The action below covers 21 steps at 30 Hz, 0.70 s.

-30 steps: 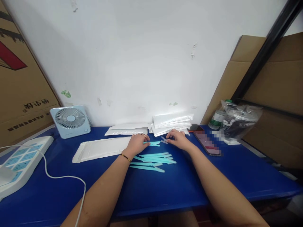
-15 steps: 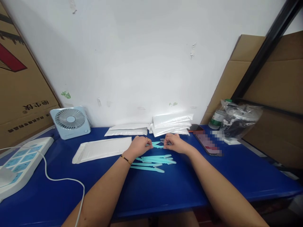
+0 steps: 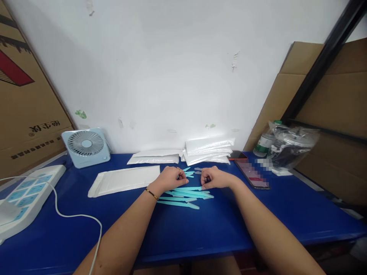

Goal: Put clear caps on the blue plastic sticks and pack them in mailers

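Several slim turquoise eyebrow razors (image 3: 183, 199) with pale clear ends lie in a loose pile on the blue table. My right hand (image 3: 215, 178) is closed at the pile's far right, its fingertips pinching the tip of the uppermost razor (image 3: 189, 188). Just left of it, my left hand (image 3: 171, 178) has its fingers curled together; what they hold, if anything, is hidden. More turquoise razors (image 3: 189, 173) show beyond its fingertips, partly covered. Small translucent pieces (image 3: 197, 170) lie between the two hands.
A flat white padded mailer (image 3: 123, 181) lies left of my left hand. Behind are other mailers (image 3: 156, 157) and a stack of them (image 3: 209, 151). A fan (image 3: 86, 147), a power strip (image 3: 31, 194) with a cable, a phone (image 3: 252, 173) and a bottle (image 3: 262, 145) stand or lie around.
My right hand has moved nearer to me, from the small razors beside my left hand to the tip of the pile's top razor. My left hand has shifted only slightly.
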Available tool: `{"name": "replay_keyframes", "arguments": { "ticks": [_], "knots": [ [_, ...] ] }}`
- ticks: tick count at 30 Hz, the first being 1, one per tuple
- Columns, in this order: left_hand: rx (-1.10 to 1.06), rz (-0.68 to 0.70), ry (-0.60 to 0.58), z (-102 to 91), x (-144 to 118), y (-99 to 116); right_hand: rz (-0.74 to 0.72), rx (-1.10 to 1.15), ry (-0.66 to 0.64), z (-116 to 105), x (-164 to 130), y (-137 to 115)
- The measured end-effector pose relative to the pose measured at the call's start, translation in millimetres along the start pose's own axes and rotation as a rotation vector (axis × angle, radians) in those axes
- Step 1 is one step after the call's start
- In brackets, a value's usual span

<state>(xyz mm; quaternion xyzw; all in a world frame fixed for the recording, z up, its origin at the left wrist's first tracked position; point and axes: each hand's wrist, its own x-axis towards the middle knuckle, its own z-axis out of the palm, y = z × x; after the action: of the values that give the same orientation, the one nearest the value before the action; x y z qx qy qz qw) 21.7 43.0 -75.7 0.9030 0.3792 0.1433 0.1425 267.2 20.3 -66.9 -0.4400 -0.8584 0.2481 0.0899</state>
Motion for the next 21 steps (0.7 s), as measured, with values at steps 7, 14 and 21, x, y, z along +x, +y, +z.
{"name": "replay_keyframes", "arguments": {
  "ticks": [7,14,21],
  "knots": [
    [0.087,0.011,-0.011,3.5,3,0,-0.013,-0.075,0.204,4,6,7],
    [0.159,-0.207,0.14,-8.6,2,-18,0.112,-0.11,0.447,3,12,28],
    [-0.074,-0.005,-0.116,-6.5,-5,12,0.084,-0.076,0.409,0,8,15]
  ]
}}
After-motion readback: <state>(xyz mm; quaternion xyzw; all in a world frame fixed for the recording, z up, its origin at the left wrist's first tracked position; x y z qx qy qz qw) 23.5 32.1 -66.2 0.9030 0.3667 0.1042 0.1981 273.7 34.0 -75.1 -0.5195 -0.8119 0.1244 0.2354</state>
